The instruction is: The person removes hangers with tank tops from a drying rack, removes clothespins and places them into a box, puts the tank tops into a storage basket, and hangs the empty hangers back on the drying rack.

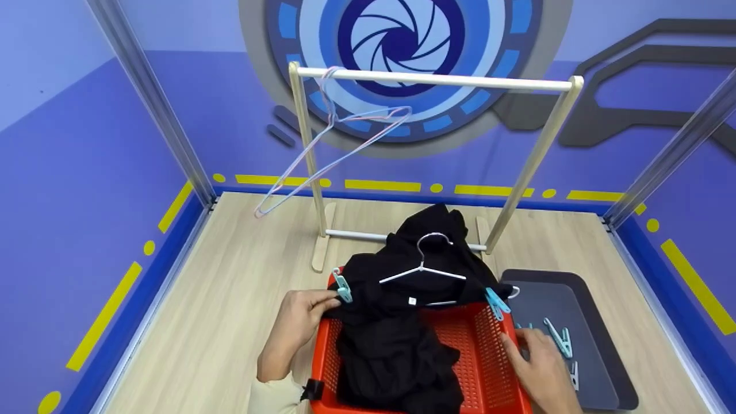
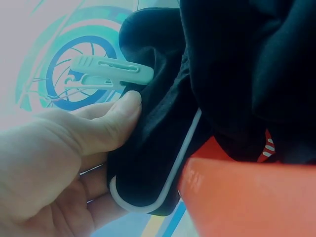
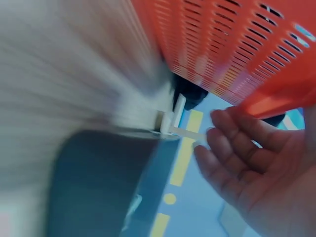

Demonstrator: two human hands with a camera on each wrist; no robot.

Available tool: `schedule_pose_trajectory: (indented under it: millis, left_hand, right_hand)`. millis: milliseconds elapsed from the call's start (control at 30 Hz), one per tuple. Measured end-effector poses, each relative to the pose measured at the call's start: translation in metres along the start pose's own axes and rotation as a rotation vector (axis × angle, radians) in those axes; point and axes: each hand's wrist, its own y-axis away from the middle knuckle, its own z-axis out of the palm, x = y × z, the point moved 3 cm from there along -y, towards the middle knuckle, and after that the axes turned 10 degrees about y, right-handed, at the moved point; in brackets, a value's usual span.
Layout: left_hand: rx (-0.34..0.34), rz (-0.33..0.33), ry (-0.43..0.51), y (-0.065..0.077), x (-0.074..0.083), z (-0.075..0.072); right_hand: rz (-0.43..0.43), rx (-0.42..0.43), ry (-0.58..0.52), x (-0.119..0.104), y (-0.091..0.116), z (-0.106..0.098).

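A black garment (image 1: pixel 397 351) drapes over and into a red basket (image 1: pixel 480 368), with a white hanger (image 1: pixel 422 269) at its neck. My left hand (image 1: pixel 299 315) pinches the garment's left end between thumb and fingers, just below a teal clothespin (image 1: pixel 342 287) clamped to the cloth. In the left wrist view the hanger's rounded white end (image 2: pixel 138 208) pokes out beside the fingers. A second blue clothespin (image 1: pixel 495 303) is clipped at the garment's right end. My right hand (image 1: pixel 540 362) grips the basket's right rim, fingers on the outside, as the right wrist view shows.
Behind the basket stands a wooden rack (image 1: pixel 437 79), with pink and blue hangers (image 1: pixel 333 123) on its bar's left end. To the right, a dark grey tray (image 1: pixel 598 339) holds loose clothespins (image 1: pixel 559 339). Blue walls enclose the wooden table (image 1: pixel 230 276).
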Motion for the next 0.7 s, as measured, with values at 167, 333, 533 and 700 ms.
schedule_pose_trajectory:
  millis: [167, 333, 533, 700]
  left_hand:
    - [0.001, 0.018, -0.009, -0.001, 0.0, 0.0]
    - [0.0, 0.008, -0.008, -0.001, 0.0, 0.0]
    - [-0.011, -0.013, 0.012, -0.001, 0.001, 0.0]
    - [-0.01, -0.015, 0.009, 0.0, 0.001, 0.0]
  right_hand:
    - [-0.153, 0.307, -0.013, -0.008, -0.002, -0.014]
    - [-0.445, 0.53, -0.037, -0.019, -0.01, -0.022]
    - [-0.63, 0.547, -0.063, -0.027, -0.019, -0.024]
    - [-0.7, 0.608, -0.093, -0.029, -0.023, -0.024]
